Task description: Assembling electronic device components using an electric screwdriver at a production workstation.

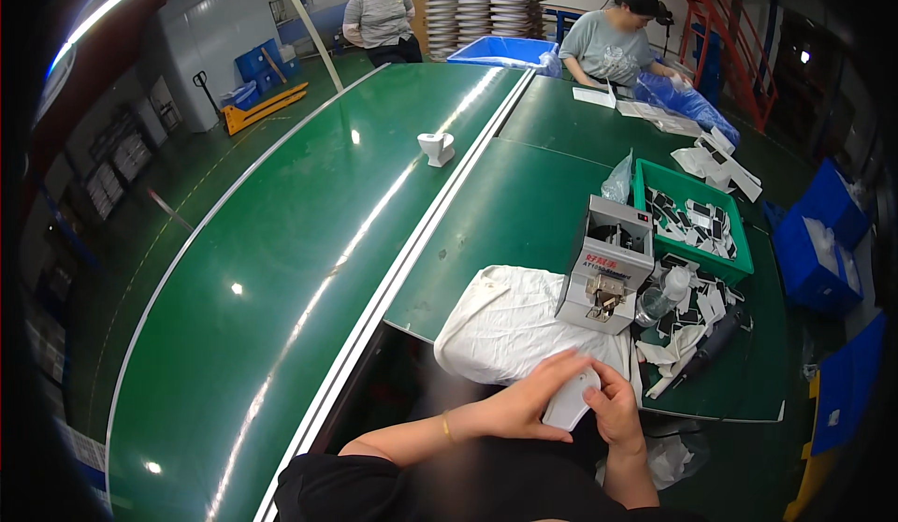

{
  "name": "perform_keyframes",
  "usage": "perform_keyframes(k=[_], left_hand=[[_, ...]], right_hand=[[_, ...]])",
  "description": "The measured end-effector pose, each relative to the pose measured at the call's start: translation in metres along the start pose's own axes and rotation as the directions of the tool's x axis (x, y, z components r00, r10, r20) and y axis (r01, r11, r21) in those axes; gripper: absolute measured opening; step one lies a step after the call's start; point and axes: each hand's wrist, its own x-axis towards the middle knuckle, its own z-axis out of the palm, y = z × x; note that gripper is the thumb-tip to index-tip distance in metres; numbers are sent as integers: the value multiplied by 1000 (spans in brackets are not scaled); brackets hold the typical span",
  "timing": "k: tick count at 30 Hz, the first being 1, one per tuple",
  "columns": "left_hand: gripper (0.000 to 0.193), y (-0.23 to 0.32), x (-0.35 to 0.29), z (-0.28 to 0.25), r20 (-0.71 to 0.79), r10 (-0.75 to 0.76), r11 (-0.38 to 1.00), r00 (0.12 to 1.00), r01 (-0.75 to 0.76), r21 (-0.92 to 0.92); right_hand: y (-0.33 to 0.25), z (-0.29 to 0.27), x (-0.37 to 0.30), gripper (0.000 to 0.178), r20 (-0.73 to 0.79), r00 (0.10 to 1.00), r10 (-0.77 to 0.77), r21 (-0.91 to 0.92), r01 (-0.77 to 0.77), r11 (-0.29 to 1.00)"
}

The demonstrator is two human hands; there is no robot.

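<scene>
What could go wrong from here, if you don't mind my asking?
The white piece, held between the left hand and right hand, might slip and drop. The bottle, close beside the machine, could get bumped. Loose scraps near it could scatter if brushed.

A fisheye view from the wearer's head looks down and forward: left hand (526, 397) and right hand (617, 412) are close below, the table (496, 209) recedes, two people (608, 45) stand farther off; the dark edges read poorly.
</scene>
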Motion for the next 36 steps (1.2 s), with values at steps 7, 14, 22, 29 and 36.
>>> perform_keyframes(k=[7, 14, 22, 29, 36], left_hand=[[98, -3, 5, 2, -103, -100, 994, 990, 104, 36], [94, -42, 5, 27, -163, -108, 985, 981, 127, 118], [83, -46, -2, 16, -111, -26, 981, 993, 47, 190], [77, -43, -8, 13, -140, -45, 980, 989, 71, 186], [79, -50, -13, 17, -165, -44, 984, 985, 71, 162]], right_hand=[[-51, -125, -13, 47, -511, 623, -592, -690, 114, 715], [-56, -202, -9, 77, -850, 488, -196, -471, -538, 699], [-55, -205, 25, 92, -804, 427, -414, -590, -661, 463], [-45, -262, -18, 24, -729, 681, 71, 156, 65, 986], [-71, -186, -26, 65, -486, 816, -315, 236, 469, 851]])
